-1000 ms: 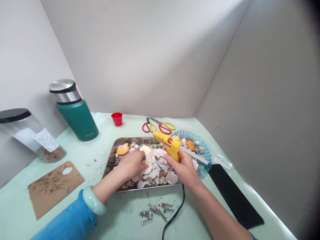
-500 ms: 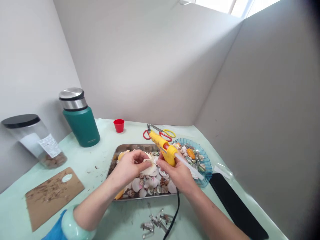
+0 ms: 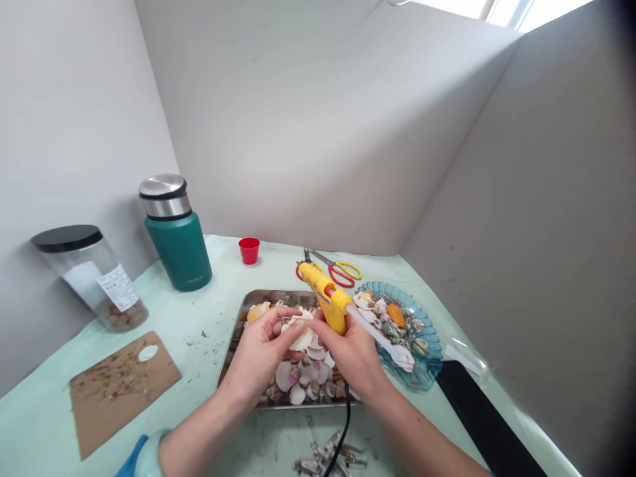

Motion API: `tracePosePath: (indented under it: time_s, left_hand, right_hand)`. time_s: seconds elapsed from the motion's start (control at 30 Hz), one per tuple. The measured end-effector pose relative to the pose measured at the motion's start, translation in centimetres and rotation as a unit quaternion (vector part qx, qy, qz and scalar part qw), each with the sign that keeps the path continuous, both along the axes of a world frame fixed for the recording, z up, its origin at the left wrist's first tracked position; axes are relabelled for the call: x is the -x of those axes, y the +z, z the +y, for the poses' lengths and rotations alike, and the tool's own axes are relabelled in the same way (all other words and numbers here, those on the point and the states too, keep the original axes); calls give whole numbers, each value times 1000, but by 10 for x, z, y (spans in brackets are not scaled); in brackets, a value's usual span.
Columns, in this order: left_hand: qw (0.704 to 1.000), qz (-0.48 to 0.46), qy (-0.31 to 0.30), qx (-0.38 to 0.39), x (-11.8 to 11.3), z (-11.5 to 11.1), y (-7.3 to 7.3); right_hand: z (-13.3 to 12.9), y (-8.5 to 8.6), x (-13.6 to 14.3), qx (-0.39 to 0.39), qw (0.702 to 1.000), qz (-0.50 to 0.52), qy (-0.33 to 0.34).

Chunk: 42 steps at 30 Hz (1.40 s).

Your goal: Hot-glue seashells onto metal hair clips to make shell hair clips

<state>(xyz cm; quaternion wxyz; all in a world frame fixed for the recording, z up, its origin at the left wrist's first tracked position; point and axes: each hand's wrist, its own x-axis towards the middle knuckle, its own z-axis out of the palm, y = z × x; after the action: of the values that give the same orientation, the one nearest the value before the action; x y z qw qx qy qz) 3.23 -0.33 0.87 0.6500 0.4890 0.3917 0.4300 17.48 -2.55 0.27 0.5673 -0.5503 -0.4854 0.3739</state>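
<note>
Up comes the left hand [image 3: 253, 358], lifted from among the shells since the earliest view and brought across to meet the right, while the framing swings and the desk [image 3: 193, 318] slides with it. Far left, a lidded jar [image 3: 89, 275] leans in the view, a stained cardboard piece [image 3: 124, 391] lies in front, and the green bottle [image 3: 179, 252] stands beyond, then the red cup [image 3: 249, 252]. Now the left grip: closed on a pale shell [image 3: 301, 339], held over the metal tray [image 3: 278, 406], fingertips at its edge; whatever small piece may be pinched there is too hidden to name. Right beside it, the right hand [image 3: 355, 354] has its grip wrapped round the yellow glue gun [image 3: 330, 308], thumb and finger close to the shell, nozzle pointing away, black cord [image 3: 346, 424] running down past loose metal clips [image 3: 318, 460]. So shell and tool are together, both hands occupied. Behind lie the scissors [image 3: 342, 275], and over to the right sits the blue plate [image 3: 432, 368], well filled, with a black strip [image 3: 489, 424] just beside it.
</note>
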Motion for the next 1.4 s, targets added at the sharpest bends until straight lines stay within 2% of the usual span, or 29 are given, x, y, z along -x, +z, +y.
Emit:
tracePosePath:
  time_s: [0.27, 0.5, 0.73, 0.93, 1.07, 1.23, 1.4]
  left_hand:
    - [997, -62, 35, 20, -6, -5, 2]
    - [997, -59, 35, 31, -15, -10, 13]
    - [994, 14, 81, -67, -23, -8, 21]
    - [990, 30, 79, -117, -19, -8, 20]
    - [989, 18, 67, -129, -18, -7, 16]
    - [993, 3, 65, -100, -20, -8, 11]
    - [997, -30, 52, -41, -24, -10, 13]
  right_hand:
    - [-3, 6, -2, 2, 1000, 7, -10]
    - [-3, 8, -9, -14, 1000, 17, -14]
    - [-6, 15, -13, -51, 998, 28, -22]
    - [-10, 17, -15, -67, 997, 35, 11]
    - [-11, 14, -14, -64, 997, 42, 4]
    - [-8, 9, -13, -59, 997, 48, -6]
    - [-5, 5, -13, -49, 997, 54, -23]
